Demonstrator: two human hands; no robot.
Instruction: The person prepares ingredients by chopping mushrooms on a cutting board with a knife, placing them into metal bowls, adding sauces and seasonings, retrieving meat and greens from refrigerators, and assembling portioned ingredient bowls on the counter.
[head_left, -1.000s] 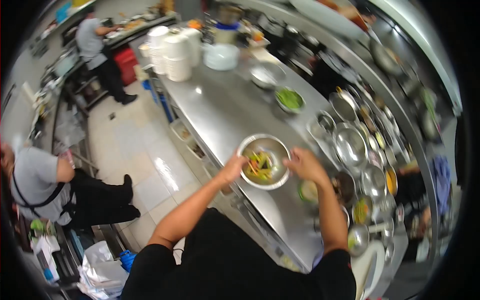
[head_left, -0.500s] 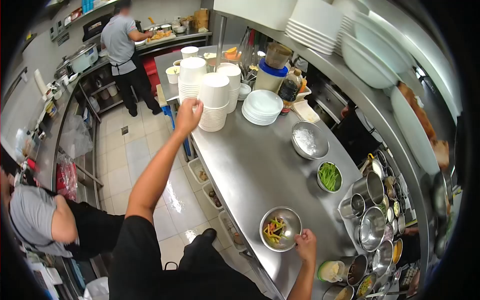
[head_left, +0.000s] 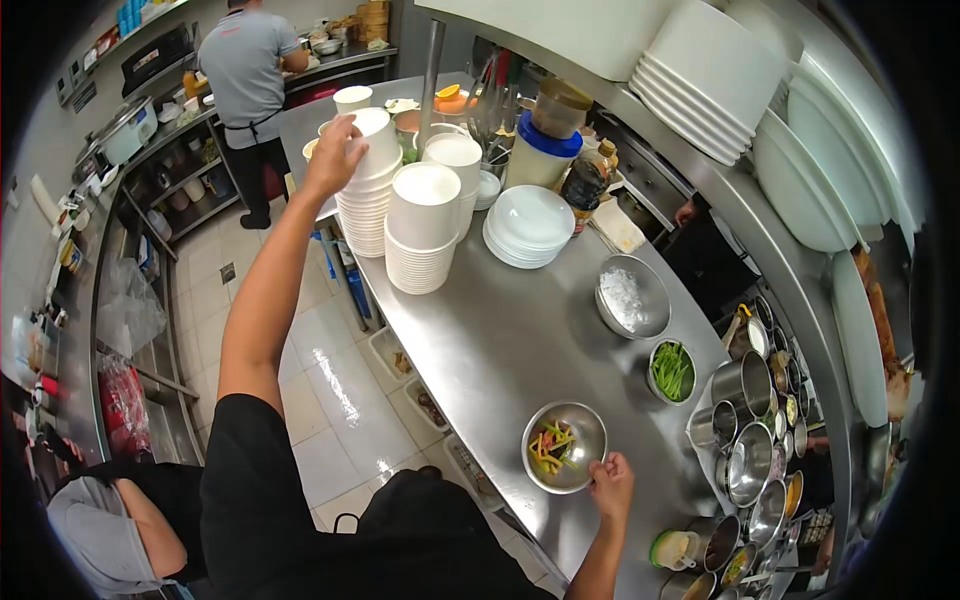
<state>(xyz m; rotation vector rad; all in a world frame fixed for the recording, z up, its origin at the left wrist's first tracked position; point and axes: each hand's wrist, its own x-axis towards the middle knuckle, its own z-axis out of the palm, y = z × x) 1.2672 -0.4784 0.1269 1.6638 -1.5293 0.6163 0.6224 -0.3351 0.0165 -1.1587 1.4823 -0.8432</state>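
My left hand is closed on the top white tub of the far-left stack, which looks slightly raised above the tubs under it. Other stacks of white tubs stand beside it. My right hand pinches the right rim of a steel bowl on the steel table. Sliced green, yellow and red vegetables lie in that bowl. Beyond it are a small bowl of green beans or stalks and a steel bowl with something white and clear inside.
White plates and a dark bottle stand further back. Steel containers line the right side. A shelf with large bowls overhangs there. One person stands at the back counter, another at the lower left.
My left hand has left the bowl's rim and moved up and left to the tub stacks. My right hand has stayed at the bowl. The view has shifted.
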